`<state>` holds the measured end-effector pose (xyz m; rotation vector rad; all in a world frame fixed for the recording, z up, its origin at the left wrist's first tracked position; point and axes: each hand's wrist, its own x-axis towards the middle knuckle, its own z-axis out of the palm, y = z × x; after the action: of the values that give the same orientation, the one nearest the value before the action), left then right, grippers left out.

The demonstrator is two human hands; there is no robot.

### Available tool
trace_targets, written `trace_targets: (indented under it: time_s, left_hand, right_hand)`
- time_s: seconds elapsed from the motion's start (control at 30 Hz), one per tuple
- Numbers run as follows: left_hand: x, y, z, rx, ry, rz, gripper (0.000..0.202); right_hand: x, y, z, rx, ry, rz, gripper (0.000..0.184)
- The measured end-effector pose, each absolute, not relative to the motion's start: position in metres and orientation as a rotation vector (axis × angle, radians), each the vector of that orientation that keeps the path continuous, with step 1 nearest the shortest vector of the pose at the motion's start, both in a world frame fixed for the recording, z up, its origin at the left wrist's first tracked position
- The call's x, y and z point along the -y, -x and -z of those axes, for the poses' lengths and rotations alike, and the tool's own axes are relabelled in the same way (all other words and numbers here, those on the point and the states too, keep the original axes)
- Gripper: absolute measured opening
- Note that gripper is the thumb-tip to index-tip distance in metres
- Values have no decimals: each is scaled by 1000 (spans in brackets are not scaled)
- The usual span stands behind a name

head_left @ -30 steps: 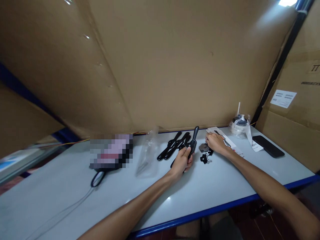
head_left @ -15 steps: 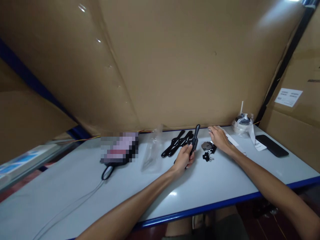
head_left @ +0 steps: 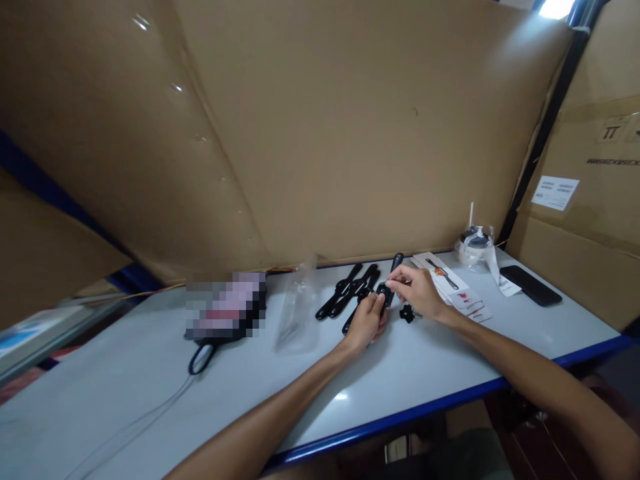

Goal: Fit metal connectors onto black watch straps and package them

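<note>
My left hand (head_left: 367, 319) is wrapped round a black spokeshave (head_left: 396, 261), which slants up and away over the table. Against the middle of its body, my right hand (head_left: 415, 290) has thumb and fingers pinched together. Whatever small part those fingertips may hold is too small to make out. Just below the right hand lies a black star-shaped knob (head_left: 407, 313) with a shiny screw beside it. Left of my left hand, more black spokeshave bodies (head_left: 341, 291) lie side by side on the table.
Printed cards (head_left: 437, 272) with a spokeshave picture lie beyond my right hand. A clear plastic bag (head_left: 296, 317) and a dark device with a blurred screen (head_left: 233, 303) are to the left. At right are a plastic-wrapped cup (head_left: 475, 247) and a black phone (head_left: 531, 285).
My right hand has come back from the cards to the spokeshave's middle, uncovering the cards. The metal pieces near the knob are now out of sight. My left hand keeps its hold.
</note>
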<state>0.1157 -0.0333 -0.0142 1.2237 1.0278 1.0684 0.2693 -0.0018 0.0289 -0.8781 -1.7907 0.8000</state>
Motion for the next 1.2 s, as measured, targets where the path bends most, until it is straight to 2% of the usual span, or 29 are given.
trace_targets:
  time_s: [0.27,0.53,0.67,0.83,1.07,1.2]
  left_hand:
    - [33,-120,16,-1062,-1242,-1072,35]
    - [30,-121,19,-1041,-1215,-1080,37]
    - [33,-121,16,-1043,-1189,-1077,34]
    - [38,-119,6,-1007,-1201,-1005,30]
    - [32,-111,0,-966,-1089,-871,23]
    - [28,-110,1,-956,-1049,-875,22]
  right_hand:
    - [0,-266,-22,1938,954,-670,10]
    - [2,-264,-20,2076,1005,-418,9]
    - [3,-262,-22,2020,1026,-528,5]
    - [-2,-264,-19,1916,1035,-749,8]
    - [-6,-270,-16,2160,1067,-170,17]
    - [-4,-279,-20,2283,909,-98,17]
